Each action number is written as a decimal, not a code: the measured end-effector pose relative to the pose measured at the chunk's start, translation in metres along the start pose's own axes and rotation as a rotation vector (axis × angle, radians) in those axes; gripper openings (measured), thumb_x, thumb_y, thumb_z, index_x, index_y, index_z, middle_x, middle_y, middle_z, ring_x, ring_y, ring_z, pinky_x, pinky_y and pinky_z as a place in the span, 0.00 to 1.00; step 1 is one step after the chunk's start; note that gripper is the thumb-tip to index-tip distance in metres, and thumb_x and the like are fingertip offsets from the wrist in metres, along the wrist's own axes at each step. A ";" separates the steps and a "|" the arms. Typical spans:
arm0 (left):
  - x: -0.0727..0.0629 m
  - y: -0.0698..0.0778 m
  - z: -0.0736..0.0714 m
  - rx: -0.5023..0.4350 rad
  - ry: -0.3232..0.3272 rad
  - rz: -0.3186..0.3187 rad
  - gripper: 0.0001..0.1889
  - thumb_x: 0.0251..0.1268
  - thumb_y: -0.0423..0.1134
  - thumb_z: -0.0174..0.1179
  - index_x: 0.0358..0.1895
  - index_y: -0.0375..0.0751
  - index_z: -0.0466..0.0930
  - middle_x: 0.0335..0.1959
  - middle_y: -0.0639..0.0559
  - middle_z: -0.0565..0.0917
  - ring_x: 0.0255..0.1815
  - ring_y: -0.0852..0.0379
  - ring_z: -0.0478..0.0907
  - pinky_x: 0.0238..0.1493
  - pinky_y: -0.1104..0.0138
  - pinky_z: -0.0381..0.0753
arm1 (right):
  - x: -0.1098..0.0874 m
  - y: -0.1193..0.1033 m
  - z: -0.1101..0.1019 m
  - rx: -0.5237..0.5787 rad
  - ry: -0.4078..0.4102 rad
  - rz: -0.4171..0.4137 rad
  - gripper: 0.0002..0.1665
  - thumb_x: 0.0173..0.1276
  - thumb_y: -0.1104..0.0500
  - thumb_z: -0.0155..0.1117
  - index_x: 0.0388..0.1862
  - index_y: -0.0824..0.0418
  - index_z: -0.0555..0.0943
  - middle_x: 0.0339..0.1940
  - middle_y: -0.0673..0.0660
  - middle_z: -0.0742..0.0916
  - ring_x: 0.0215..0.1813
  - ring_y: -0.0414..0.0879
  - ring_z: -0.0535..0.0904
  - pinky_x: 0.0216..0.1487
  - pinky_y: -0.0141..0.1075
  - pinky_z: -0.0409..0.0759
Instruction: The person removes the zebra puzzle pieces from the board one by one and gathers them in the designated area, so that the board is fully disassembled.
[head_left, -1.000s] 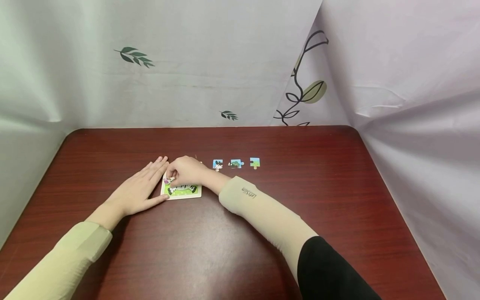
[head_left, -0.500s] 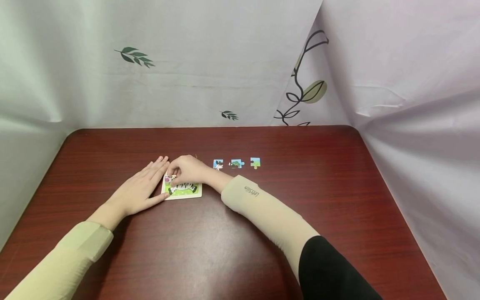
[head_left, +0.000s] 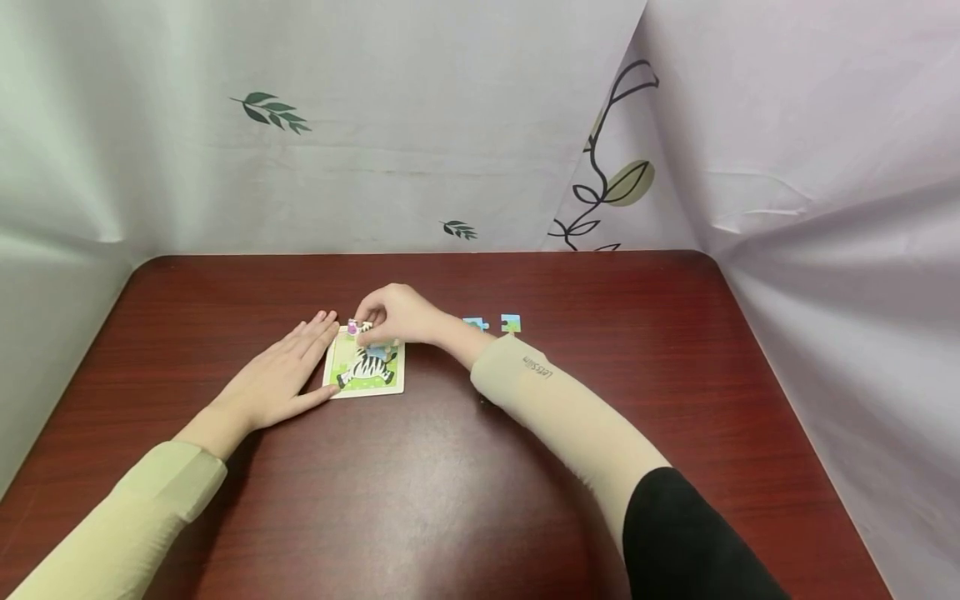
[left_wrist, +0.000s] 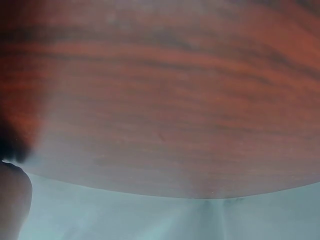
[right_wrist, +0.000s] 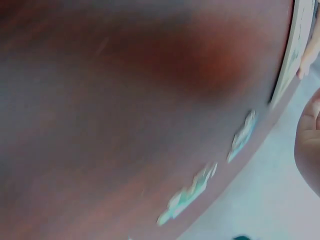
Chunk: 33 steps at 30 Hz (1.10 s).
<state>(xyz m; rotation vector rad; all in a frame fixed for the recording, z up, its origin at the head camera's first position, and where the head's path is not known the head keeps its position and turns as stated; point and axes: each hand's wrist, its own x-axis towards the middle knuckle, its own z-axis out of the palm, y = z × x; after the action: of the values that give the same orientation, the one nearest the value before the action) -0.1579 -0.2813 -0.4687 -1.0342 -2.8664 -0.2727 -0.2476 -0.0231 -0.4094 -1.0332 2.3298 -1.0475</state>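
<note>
A small jigsaw puzzle tray with a zebra picture on green lies left of the table's middle. My left hand rests flat along its left side, fingers stretched out, thumb at the lower left corner. Over the tray's upper edge, my right hand pinches a puzzle piece with a purple patch and stripes between thumb and fingers. Part of the tray's top is hidden behind that hand. In the right wrist view only the edge of the right hand shows, at the right.
Right of the tray lie loose puzzle pieces, a blue one partly behind the right forearm and a blue and green one. Another loose piece shows in the right wrist view. A pale curtain hangs behind the brown table.
My right hand has lifted the purple-patched piece from the tray's left part and moved it up and right, uncovering the zebra's body. The left hand has stayed put.
</note>
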 end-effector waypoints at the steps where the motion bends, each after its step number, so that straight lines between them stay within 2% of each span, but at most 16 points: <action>1: 0.000 0.000 0.000 0.001 -0.001 0.000 0.49 0.73 0.56 0.63 0.84 0.29 0.53 0.86 0.32 0.57 0.89 0.39 0.52 0.90 0.69 0.33 | -0.003 0.001 -0.003 -0.002 0.001 0.007 0.13 0.65 0.60 0.80 0.46 0.64 0.91 0.40 0.57 0.92 0.37 0.36 0.84 0.41 0.18 0.79; 9: -0.001 0.001 0.000 0.004 -0.002 0.002 0.49 0.73 0.57 0.63 0.84 0.29 0.52 0.86 0.32 0.56 0.89 0.39 0.51 0.89 0.71 0.31 | -0.027 0.017 -0.028 0.004 0.018 0.075 0.12 0.62 0.60 0.82 0.42 0.63 0.92 0.36 0.55 0.93 0.33 0.34 0.85 0.38 0.21 0.81; 14: 0.000 0.000 0.000 0.012 -0.002 0.009 0.49 0.73 0.57 0.63 0.84 0.29 0.52 0.86 0.32 0.56 0.89 0.40 0.51 0.89 0.71 0.31 | -0.043 0.030 -0.035 0.023 -0.015 0.108 0.10 0.60 0.62 0.83 0.40 0.63 0.92 0.32 0.55 0.93 0.29 0.32 0.83 0.35 0.23 0.81; 24: 0.000 -0.001 0.001 0.008 0.002 0.015 0.49 0.73 0.56 0.63 0.84 0.28 0.52 0.86 0.32 0.56 0.89 0.39 0.51 0.89 0.71 0.30 | -0.069 0.042 -0.027 -0.057 -0.102 0.100 0.11 0.60 0.60 0.84 0.40 0.61 0.91 0.32 0.54 0.94 0.33 0.35 0.87 0.40 0.24 0.82; 33: 0.000 0.000 0.000 0.008 0.011 0.022 0.49 0.73 0.56 0.64 0.84 0.28 0.53 0.85 0.31 0.57 0.89 0.38 0.52 0.90 0.70 0.32 | -0.078 0.046 -0.022 -0.097 -0.138 0.078 0.10 0.62 0.60 0.83 0.41 0.60 0.91 0.34 0.53 0.93 0.36 0.36 0.87 0.43 0.24 0.83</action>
<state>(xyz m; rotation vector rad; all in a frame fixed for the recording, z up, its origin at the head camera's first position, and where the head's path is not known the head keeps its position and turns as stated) -0.1581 -0.2818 -0.4687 -1.0582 -2.8425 -0.2645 -0.2312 0.0667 -0.4272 -1.0079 2.3078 -0.8157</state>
